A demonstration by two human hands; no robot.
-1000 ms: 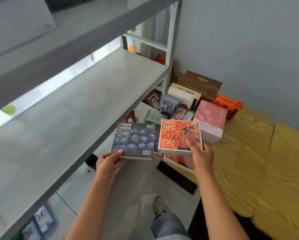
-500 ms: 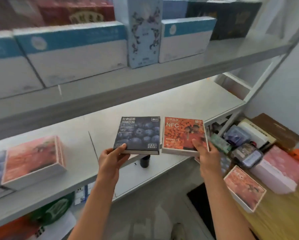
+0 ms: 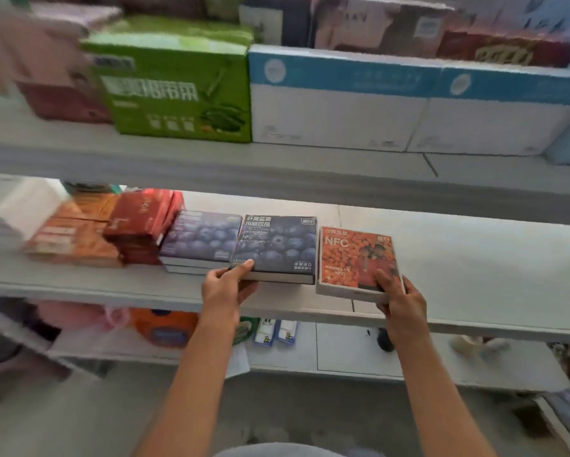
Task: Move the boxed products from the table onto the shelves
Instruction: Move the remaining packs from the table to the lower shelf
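The middle shelf carries a row of boxes at its left. Over it, my left hand grips the blueberry box by its near left corner, beside a matching box. My right hand holds the orange box at its near right corner, thumb on top.

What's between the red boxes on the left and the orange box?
In the head view, two blueberry boxes: one lying on the shelf, one held by the left hand.

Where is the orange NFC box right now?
In the head view, right of centre: the orange NFC box is held by the right hand over the middle shelf, beside the blueberry box.
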